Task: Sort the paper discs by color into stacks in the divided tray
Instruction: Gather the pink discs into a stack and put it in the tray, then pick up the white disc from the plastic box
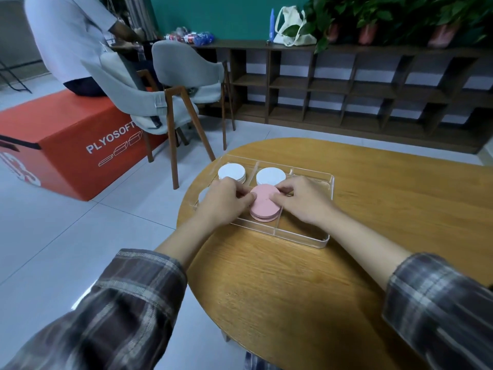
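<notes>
On the wooden table (293, 289) before me sits the clear divided tray (306, 238). Seen from my head, my left hand (224, 202) curls its fingers against the left edge of the pink stack (265, 208). My right hand (306, 201) pinches the stack's right edge, so I grip it from both sides. It lies in the near middle compartment. One white stack (231, 170) fills the far left compartment, and a second white stack (270, 175) fills the far middle one. A pale disc (203, 194) peeks out behind my left hand.
</notes>
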`<state>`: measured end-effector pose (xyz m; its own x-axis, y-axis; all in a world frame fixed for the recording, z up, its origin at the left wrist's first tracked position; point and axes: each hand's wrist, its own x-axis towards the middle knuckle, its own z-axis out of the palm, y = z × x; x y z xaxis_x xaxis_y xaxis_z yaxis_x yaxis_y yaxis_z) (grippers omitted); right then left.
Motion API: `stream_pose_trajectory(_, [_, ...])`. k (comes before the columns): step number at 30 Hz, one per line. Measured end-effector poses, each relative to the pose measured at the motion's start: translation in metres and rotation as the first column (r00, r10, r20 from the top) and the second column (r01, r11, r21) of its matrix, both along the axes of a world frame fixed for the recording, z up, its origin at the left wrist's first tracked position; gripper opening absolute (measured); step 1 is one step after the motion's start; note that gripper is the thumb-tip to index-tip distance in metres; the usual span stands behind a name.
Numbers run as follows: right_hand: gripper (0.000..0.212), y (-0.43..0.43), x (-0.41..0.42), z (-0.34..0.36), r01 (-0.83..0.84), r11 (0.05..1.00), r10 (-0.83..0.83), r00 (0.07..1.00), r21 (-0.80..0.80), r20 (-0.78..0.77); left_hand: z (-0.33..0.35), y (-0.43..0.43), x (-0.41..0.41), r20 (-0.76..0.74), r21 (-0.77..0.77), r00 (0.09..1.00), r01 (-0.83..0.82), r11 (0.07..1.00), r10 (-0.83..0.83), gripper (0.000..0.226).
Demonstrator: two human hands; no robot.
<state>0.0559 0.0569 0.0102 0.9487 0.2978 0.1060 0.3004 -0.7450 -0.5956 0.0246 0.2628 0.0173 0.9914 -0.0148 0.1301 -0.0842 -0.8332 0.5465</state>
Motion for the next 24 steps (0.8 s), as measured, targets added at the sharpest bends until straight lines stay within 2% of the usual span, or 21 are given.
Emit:
stream_pose_trajectory(4, [0.029,0.005,0.003,-0.002,0.016,0.999,-0.016,1.0,-0.037,0.011,-0.007,-0.003,0.005,-0.016,0.038,1.0,-0.009,0.999,0.009,0.022])
stream_pose_trajectory(11, [0.021,0.011,-0.005,-0.006,0.103,0.993,-0.098,0.993,-0.061,0.072,-0.009,-0.011,0.002,-0.029,0.114,0.999,-0.033,0.993,0.036,0.021])
stream_pose_trajectory(14, [0.023,0.011,-0.007,-0.008,0.097,0.994,-0.09,0.991,-0.057,0.104,-0.008,-0.011,-0.001,0.008,0.109,0.999,-0.042,0.993,0.041,0.022])
stream_pose_trajectory(17, [0.026,0.001,-0.015,-0.007,0.075,0.997,-0.076,0.982,0.013,0.173,0.001,-0.016,-0.009,0.098,0.153,0.995,-0.034,0.988,0.019,0.025])
stream_pose_trajectory(21, [0.038,-0.03,-0.03,0.001,0.034,0.997,-0.051,0.964,0.071,0.26,0.017,-0.033,-0.021,0.156,0.091,0.97,0.173,0.981,-0.186,0.031])
stream_pose_trajectory(24, [0.049,-0.071,-0.047,0.008,0.039,0.996,-0.059,0.963,0.081,0.263,0.027,-0.058,-0.027,0.167,0.088,0.938,0.291,0.953,-0.303,0.038])
